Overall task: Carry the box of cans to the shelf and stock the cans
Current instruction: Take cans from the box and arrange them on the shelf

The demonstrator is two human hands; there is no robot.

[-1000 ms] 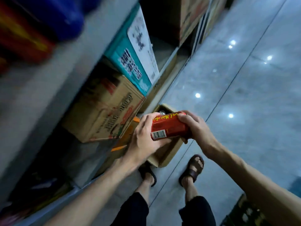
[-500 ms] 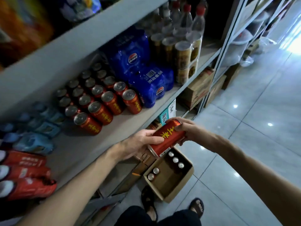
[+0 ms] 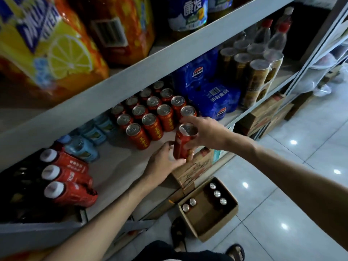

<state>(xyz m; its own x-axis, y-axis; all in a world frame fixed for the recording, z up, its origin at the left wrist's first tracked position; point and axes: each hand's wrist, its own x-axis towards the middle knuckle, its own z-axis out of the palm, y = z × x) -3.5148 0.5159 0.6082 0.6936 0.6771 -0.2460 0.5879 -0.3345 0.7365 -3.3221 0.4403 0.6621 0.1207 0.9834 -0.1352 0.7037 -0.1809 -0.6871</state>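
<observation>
Centre frame: left hand [image 3: 163, 162] cups the base and right hand [image 3: 207, 131] grips the top of an upright red aluminium can [image 3: 181, 146] at the grey shelf [image 3: 116, 166] edge.

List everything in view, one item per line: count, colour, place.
held can: one, red, upright at the middle shelf's front edge
shelved cans: about fifteen, red, in rows on the middle shelf
box: one, brown, open on the floor, five cans left inside
blue packs: two, right of the cans
red-wrapped bottles: three, lying at shelf left
dark cans: wrapped group, far right
orange packs: top shelf
left hand: low on the held can
right hand: at its top rim
</observation>
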